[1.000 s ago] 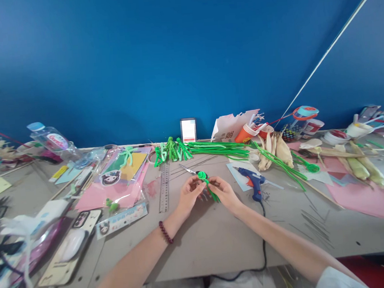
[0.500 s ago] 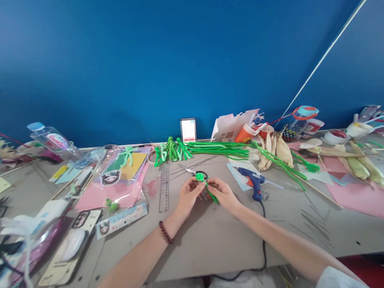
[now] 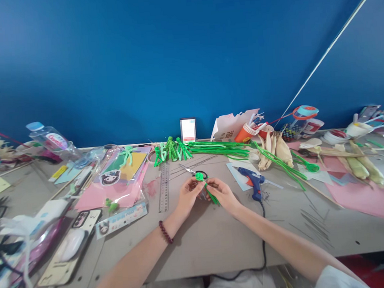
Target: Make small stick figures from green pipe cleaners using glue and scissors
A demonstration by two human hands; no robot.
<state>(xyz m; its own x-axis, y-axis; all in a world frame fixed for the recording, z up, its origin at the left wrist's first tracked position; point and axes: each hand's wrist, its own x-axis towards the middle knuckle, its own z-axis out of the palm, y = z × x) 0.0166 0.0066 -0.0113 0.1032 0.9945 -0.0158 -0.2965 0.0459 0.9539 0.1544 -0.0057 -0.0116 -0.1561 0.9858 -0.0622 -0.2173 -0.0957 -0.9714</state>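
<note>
Just left of the glue gun (image 3: 253, 181), both my hands pinch the green pipe cleaner (image 3: 210, 194). My left hand (image 3: 187, 195) has its fingertips clamped under the coiled head, and my right hand (image 3: 223, 194) is closed on the stem. I judge that a pinch close to the coil, with small turns, holds the spiral flat. Far left of the glue gun, the bottle (image 3: 54, 140) has a pink label — too blurred to read.

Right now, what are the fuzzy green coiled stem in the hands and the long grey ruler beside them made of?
The fuzzy green coiled stem: probably chenille over wire; matte pile, holds its tight coil.
The long grey ruler: likely metal, steel or aluminium; thin, flat, dull sheen, fine marks.
</note>
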